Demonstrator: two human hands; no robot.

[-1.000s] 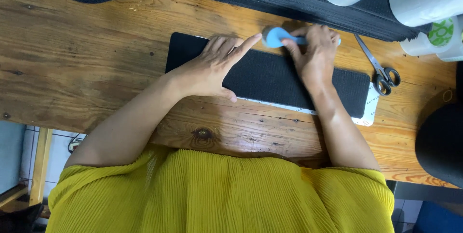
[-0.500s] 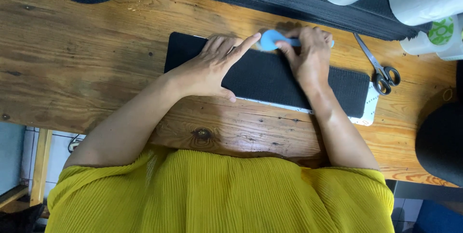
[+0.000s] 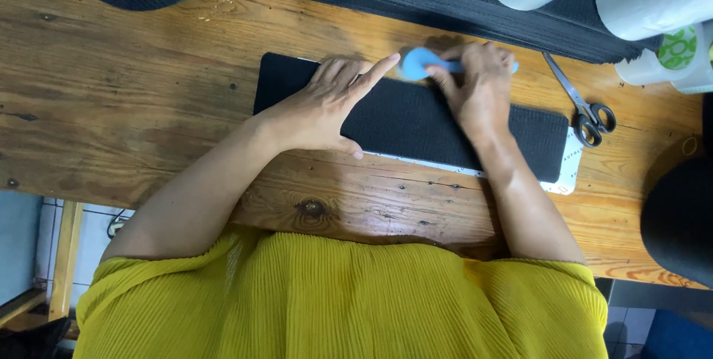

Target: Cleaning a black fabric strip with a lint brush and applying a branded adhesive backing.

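The blue scraper (image 3: 421, 63) has slid leftward along the far edge of the black strip (image 3: 416, 118) since a second ago, so I read the smoothing stroke as working toward my left hand (image 3: 327, 106). My right hand (image 3: 483, 88) is closed around the scraper's handle, blade end pressed at the strip's far edge. My left hand lies flat and open on the strip, index finger reaching toward the blade. Scissors (image 3: 583, 106) lie to the right on the wooden table (image 3: 134, 84).
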